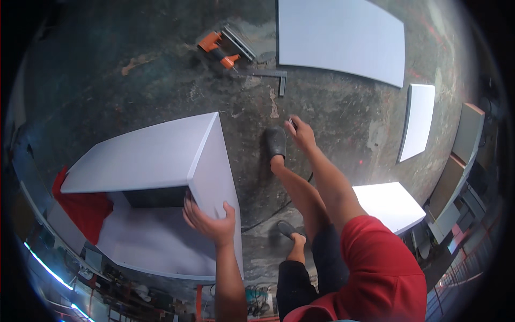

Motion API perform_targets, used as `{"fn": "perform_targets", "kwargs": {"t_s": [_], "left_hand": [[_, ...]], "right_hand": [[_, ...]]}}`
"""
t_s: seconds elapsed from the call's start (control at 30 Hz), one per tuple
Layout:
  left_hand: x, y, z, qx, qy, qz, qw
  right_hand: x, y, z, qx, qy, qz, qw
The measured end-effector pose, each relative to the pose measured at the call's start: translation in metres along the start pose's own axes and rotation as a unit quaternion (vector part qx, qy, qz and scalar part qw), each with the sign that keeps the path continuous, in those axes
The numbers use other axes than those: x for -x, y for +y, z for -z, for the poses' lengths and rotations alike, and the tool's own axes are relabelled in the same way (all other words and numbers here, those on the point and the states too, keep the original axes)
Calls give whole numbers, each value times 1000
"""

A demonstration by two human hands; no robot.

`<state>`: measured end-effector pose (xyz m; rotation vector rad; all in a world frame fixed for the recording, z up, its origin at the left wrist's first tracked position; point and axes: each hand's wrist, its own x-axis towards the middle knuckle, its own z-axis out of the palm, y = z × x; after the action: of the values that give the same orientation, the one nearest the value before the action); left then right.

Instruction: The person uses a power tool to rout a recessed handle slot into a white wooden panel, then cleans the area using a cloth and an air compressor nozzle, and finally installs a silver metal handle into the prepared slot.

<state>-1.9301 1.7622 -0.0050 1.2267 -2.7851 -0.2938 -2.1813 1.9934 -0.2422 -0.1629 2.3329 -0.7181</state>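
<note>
An open-fronted white cabinet box (145, 153) rests on the floor at the left. My left hand (212, 220) grips the front edge of its right side panel, fingers on the inner side and thumb on the outer. A red cloth (83, 206) hangs at the cabinet's far left corner. My right hand (301, 133) is held out over the floor near my shoe, closed round something small. What it is cannot be made out.
An orange nail gun (219, 50) and a metal square (268, 74) lie ahead on the concrete floor. A large white panel (340, 40), a narrow white panel (417, 123) and a white board (389, 206) are to the right. A dark cable (268, 217) runs behind my legs.
</note>
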Motion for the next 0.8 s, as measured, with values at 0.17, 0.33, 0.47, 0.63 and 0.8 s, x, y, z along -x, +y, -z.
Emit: {"fn": "perform_targets", "kwargs": {"t_s": [0.17,0.33,0.47,0.63,0.8], "left_hand": [[14,1,30,89,-45,45,994],[168,22,140,213,-84,86,970],[396,-4,236,325,-68,95,939],[780,-90,287,365,-49,460,808],[1198,-58,343,71,162,849,498]], "right_hand": [[153,-19,82,-43,64,16,997],[321,-21,143,-64,68,116,989],[455,7,161,-27,27,172,984],[558,22,141,76,56,175,980],[629,-41,94,213,-4,289,934]]}}
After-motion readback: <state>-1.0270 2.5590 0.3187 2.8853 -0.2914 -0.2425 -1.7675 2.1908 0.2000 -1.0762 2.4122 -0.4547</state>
